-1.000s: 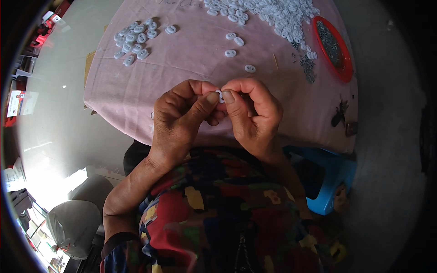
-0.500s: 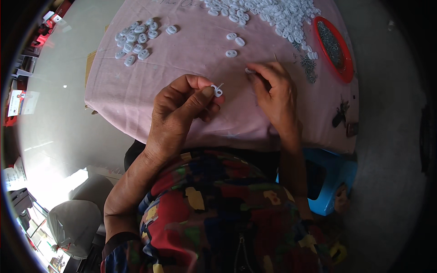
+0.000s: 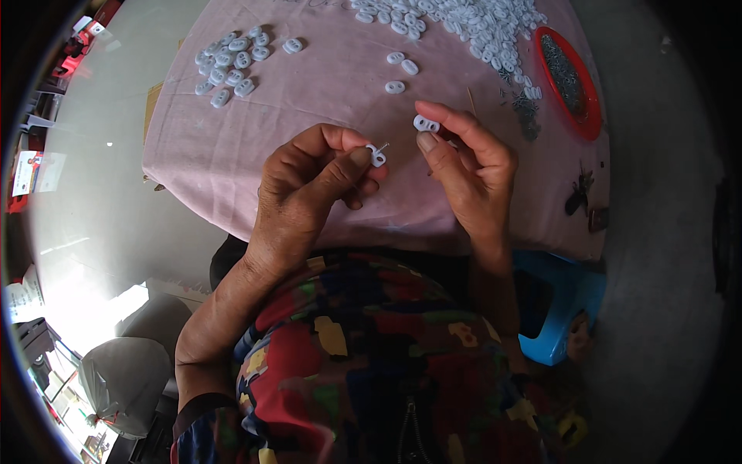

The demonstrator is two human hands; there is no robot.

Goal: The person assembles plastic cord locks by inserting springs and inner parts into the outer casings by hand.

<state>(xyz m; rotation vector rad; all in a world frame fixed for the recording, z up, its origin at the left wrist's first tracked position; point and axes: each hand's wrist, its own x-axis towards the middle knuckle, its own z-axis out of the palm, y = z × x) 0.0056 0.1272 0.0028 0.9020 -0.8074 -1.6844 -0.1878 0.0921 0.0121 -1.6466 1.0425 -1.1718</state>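
Observation:
Between the thumb and fingers of my left hand (image 3: 313, 174) is a small white oval plastic piece with holes (image 3: 379, 159). A thin metal screw (image 3: 384, 146) sticks up out of it at a slant. My right hand (image 3: 471, 166) pinches a second white oval two-hole piece (image 3: 425, 124) between thumb and forefinger, its holes turned up. The two pieces are close together but apart, above the pink tablecloth (image 3: 325, 93). A few loose white pieces (image 3: 395, 87) lie on the cloth beyond my hands.
At the far right is a large heap of white pieces (image 3: 483, 31); a smaller pile (image 3: 232, 62) lies far left. A red dish (image 3: 591, 116) holds many small screws, with loose screws (image 3: 525, 116) beside it. Dark keys (image 3: 578, 193) lie at the right edge, above a blue stool (image 3: 553, 348).
My right hand has lifted a white piece off the cloth and turned it up into view. My left hand has shifted barely, still holding its piece with the screw.

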